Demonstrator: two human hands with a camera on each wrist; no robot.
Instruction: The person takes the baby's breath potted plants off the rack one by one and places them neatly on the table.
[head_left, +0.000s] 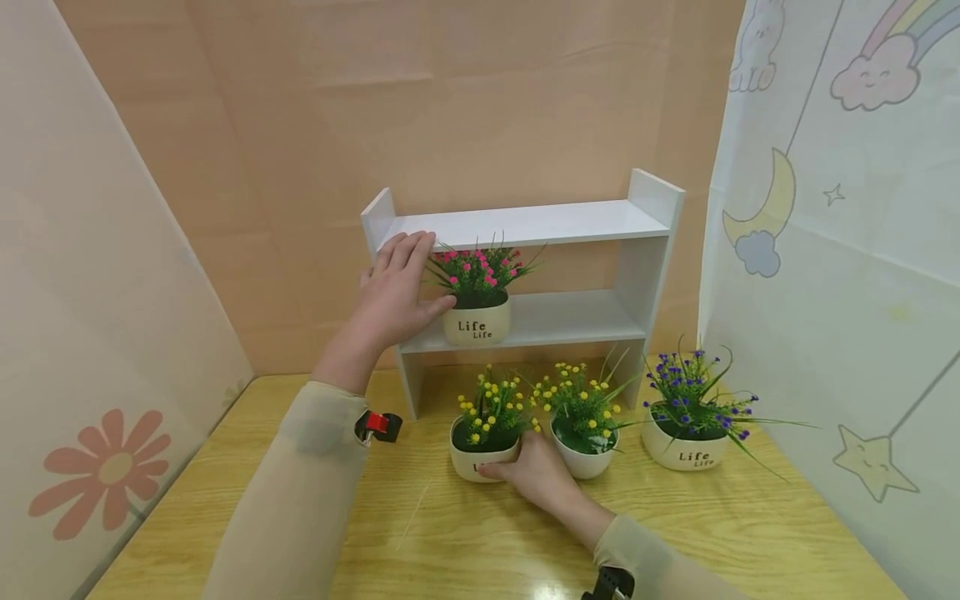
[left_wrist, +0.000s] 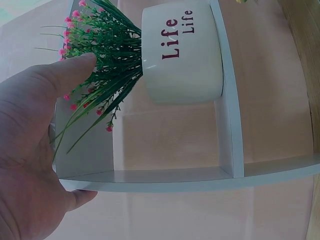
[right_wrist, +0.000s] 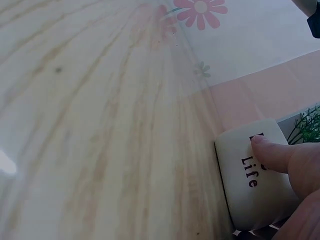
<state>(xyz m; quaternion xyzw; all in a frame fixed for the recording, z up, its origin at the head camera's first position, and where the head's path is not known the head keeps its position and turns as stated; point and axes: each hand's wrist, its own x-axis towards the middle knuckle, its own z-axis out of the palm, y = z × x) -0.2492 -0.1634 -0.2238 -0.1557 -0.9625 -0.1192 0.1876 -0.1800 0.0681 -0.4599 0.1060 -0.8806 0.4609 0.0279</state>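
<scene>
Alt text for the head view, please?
The right hand grips a yellow-flowered pot on a wooden table; the left hand is by a pink-flowered pot on a white shelf. A second yellow-flowered pot and a purple-flowered one stand farther right.

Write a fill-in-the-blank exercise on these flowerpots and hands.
1. The ____ hand is nearer the pink-flowered pot.
2. The other hand grips a flowerpot holding ____ flowers.
3. In the head view, the blue-flowered pot stands farthest to the ____.
4. The pink-flowered pot's front reads "____" twice.
Missing words: left; yellow; right; Life.
</scene>
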